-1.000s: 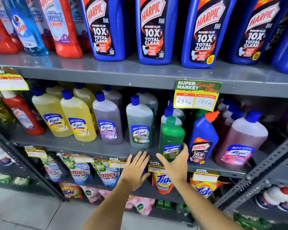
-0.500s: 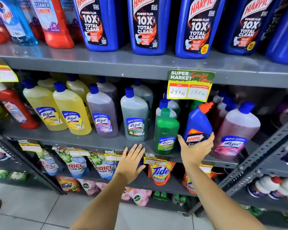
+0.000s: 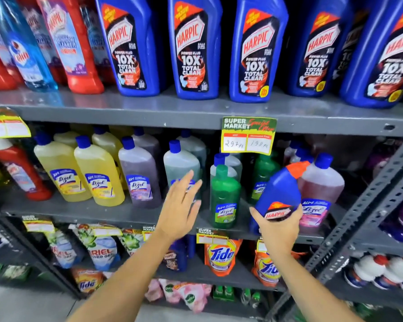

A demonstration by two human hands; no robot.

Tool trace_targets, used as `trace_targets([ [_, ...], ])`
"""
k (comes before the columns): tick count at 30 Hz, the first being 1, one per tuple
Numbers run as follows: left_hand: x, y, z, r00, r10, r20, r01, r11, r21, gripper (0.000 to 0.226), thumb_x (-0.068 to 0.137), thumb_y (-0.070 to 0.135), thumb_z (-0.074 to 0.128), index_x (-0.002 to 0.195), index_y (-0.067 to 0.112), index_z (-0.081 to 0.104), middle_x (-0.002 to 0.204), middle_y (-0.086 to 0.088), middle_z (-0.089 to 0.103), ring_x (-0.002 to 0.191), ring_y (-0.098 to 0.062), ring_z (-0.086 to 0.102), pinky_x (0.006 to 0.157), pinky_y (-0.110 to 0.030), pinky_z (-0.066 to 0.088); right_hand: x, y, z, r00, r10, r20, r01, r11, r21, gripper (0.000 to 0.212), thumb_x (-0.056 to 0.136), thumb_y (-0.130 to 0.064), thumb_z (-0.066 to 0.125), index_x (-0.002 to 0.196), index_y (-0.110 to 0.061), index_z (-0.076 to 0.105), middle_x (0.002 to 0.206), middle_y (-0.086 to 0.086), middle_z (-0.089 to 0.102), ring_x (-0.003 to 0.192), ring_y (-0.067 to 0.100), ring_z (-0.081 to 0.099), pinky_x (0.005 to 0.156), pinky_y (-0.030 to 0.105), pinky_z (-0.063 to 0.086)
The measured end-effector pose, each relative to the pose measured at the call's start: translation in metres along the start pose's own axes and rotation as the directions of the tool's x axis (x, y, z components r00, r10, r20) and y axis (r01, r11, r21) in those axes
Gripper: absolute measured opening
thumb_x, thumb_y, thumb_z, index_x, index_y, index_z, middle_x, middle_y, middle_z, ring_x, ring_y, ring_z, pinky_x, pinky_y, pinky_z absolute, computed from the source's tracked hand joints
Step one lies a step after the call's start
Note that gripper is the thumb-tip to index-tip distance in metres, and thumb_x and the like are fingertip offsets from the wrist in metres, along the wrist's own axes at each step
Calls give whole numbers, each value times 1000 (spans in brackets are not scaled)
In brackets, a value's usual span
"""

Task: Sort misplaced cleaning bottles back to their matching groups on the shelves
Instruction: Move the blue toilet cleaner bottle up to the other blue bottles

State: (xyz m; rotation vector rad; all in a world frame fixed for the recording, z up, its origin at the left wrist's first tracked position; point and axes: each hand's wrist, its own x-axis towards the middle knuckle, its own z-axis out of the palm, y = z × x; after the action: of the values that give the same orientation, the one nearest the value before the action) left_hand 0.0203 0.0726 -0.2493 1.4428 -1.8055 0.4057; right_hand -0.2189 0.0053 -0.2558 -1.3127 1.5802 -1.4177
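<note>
Currently a small blue Harpic bottle (image 3: 280, 194) with an orange cap is gripped around its lower body by the right hand (image 3: 278, 225), fingers wrapped about the label; it is tilted with the cap leaning to the right and is held at the front of the middle shelf (image 3: 84, 211), though whether its base touches the shelf cannot be told. It is flanked by a green Lizol bottle (image 3: 225, 196) on its left and a pink Lizol bottle (image 3: 320, 184) just behind on its right. The left hand (image 3: 180, 210) is spread open and flat, nothing held, raised in front of a grey-green Lizol bottle (image 3: 180, 163). Further left on the same shelf, yellow Lizol bottles (image 3: 98, 173) and a purple one (image 3: 139, 173) are lined up. On the top shelf (image 3: 196, 112) a row of large blue Harpic bottles (image 3: 193, 47) is seen — the same brand as the small one. A price tag (image 3: 248, 135) is hung from that shelf's edge.
</note>
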Motion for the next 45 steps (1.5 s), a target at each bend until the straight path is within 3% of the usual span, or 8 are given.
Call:
trace_targets([
  [4,98,32,-58,949,197,-248,-159,974,164,43,99,26,40,138,9,46,149,-17,37,143,-33,21,114,-54,14,-15,-36,-31,993,-108,-38,111,989,94,111,50,-38,94,141,-22,32,130,4,58,114,25,58,98,40,45],
  [8,166,36,-92,966,191,-173,-127,937,325,47,100,33,37,138,9,50,148,-12,43,142,-29,26,114,-52,17,-16,-90,-60,965,-236,-114,255,944,210,109,39,-54,88,132,-27,38,122,1,61,108,23,62,96,46,49],
  [11,184,32,-91,996,87,-29,-75,951,299,49,100,42,34,124,10,62,122,-10,66,113,-30,59,91,-43,44,-5,-138,-78,915,-368,-165,401,875,273,108,40,-47,89,131,-15,40,111,-9,60,99,2,61,92,27,49],
  [14,185,30,-90,998,62,-32,-50,954,296,47,99,44,36,117,15,68,111,-4,71,100,-26,65,78,-40,50,20,-182,-89,859,-458,-229,508,815,278,107,45,-38,92,133,-8,38,110,-20,55,92,-18,54,85,5,40],
  [20,185,32,-92,996,77,-55,-59,958,281,42,98,41,41,114,15,70,113,-5,71,103,-24,66,79,-39,53,64,-250,-89,832,-479,-280,527,840,130,117,47,-54,89,142,-15,32,135,-1,56,119,16,55,100,29,42],
  [29,181,33,-87,990,54,-133,-20,970,244,44,97,43,40,111,17,72,111,-4,72,105,-22,66,82,-36,50,101,-277,-65,919,-395,-1,390,909,-146,120,57,-66,79,148,-15,19,140,11,51,127,34,49,99,50,41],
  [40,182,30,-85,995,12,-100,14,968,251,46,98,46,37,114,19,71,115,-1,70,109,-20,64,85,-39,50,106,-265,-71,911,-389,140,412,878,-244,142,49,-57,88,153,-20,-1,146,14,44,129,34,48,102,50,42],
  [45,183,29,-83,995,21,-100,8,962,273,45,98,45,37,114,19,70,115,0,70,109,-19,64,84,-38,49,114,-257,-60,923,-361,135,385,879,-282,133,50,-50,91,150,-14,11,145,11,45,128,33,48,100,50,43],
])
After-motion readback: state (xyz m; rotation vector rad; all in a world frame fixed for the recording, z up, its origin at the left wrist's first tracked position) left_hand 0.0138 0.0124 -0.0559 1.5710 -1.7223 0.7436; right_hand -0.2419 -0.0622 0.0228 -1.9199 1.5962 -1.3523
